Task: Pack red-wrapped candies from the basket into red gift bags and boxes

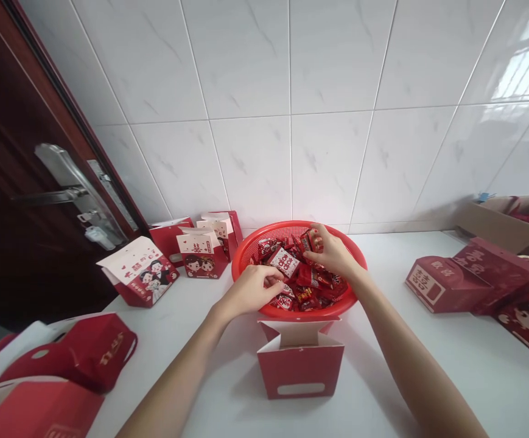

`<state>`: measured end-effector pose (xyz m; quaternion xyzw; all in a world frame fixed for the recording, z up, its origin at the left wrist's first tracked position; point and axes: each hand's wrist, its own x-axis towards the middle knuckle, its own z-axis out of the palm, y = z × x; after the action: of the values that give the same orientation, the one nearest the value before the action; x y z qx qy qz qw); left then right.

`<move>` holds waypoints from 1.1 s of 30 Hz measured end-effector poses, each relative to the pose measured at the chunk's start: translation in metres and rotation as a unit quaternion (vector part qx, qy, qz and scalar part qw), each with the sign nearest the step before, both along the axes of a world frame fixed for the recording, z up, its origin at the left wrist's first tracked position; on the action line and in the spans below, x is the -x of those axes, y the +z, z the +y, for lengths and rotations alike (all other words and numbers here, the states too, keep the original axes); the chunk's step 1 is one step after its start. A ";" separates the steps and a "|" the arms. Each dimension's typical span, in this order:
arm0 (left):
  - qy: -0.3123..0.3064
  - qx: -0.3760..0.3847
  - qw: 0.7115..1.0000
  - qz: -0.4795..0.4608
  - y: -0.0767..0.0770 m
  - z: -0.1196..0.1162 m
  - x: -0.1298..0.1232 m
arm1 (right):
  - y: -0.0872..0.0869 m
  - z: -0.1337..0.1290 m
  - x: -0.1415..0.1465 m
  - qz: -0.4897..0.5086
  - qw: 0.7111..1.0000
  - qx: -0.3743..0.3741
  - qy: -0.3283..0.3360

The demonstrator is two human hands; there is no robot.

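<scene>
A red plastic basket [358, 252] holds a heap of wrapped candies [307, 297], mostly in red. My left hand [252, 289] reaches over its near left rim, fingers curled down among the candies; what they grip, if anything, is hidden. My right hand [335, 250] comes in from the right, thumb and fingers closed about a red candy packet [310, 241]. Between the hands lies a square white-and-red packet [285, 261]. Just in front of the basket stands a red paper gift box [301, 368] with its top open, touched by neither hand.
Printed gift boxes [148, 277] stand at the back left, with red boxes [81, 353] at the near left. More red boxes [451, 283] and a cardboard carton [497, 222] are on the right. A tiled wall [328, 164] rises behind; a dark door [13, 182] is at left.
</scene>
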<state>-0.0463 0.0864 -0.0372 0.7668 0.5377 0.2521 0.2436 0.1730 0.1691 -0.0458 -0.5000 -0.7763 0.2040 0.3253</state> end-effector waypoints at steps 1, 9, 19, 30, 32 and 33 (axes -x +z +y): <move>-0.001 0.005 1.000 0.006 0.000 0.001 0.000 | 0.000 0.001 0.000 -0.011 0.999 -0.003 -0.033; 0.004 0.052 0.997 0.052 0.000 0.003 -0.003 | 0.002 0.000 -0.004 -0.129 0.987 0.046 -0.082; 0.003 0.060 0.996 0.069 -0.001 0.002 -0.003 | 0.003 -0.007 -0.004 -0.297 0.932 0.201 0.056; -0.003 0.054 0.995 0.082 -0.001 0.002 -0.004 | 0.006 -0.008 -0.005 -0.373 0.895 0.240 0.044; -0.003 0.053 0.995 0.085 0.000 0.001 -0.004 | 0.006 -0.008 -0.005 -0.378 0.893 0.239 0.041; -0.003 0.053 0.995 0.086 0.000 0.001 -0.005 | 0.006 -0.008 -0.005 -0.379 0.893 0.238 0.040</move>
<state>-0.0415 0.0873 -0.0369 0.7732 0.5672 0.1556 0.2371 0.1777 0.1607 -0.0397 -0.5705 -0.7881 0.1902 -0.1310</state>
